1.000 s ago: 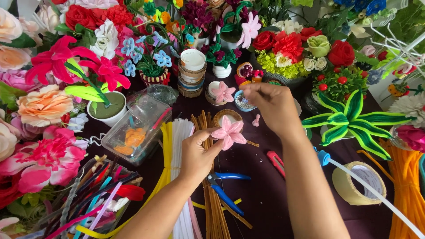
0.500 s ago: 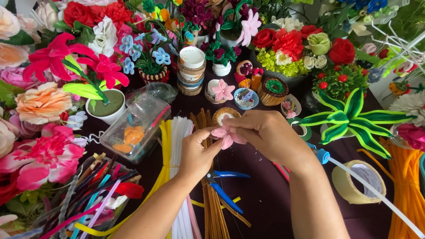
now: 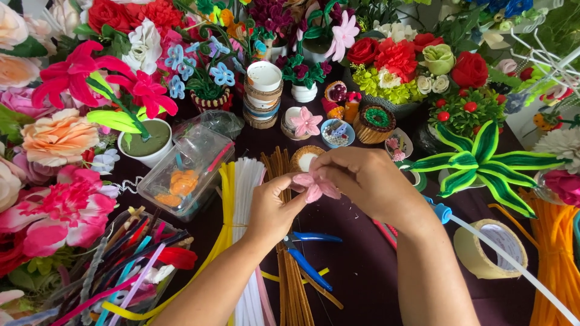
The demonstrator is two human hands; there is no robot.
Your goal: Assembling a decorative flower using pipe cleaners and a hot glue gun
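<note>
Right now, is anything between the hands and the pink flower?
Nothing visible. Both the left hand and the right hand already pinch the small pink flower directly, above the brown stem bundle and the blue-handled pliers.

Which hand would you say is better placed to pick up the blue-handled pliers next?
Probably the left hand: it sits almost directly above the blue-handled pliers, while the right hand is farther away, its fingers pinching the pink flower.

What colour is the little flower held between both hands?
Pink; the flower shows best in the head view.
</note>
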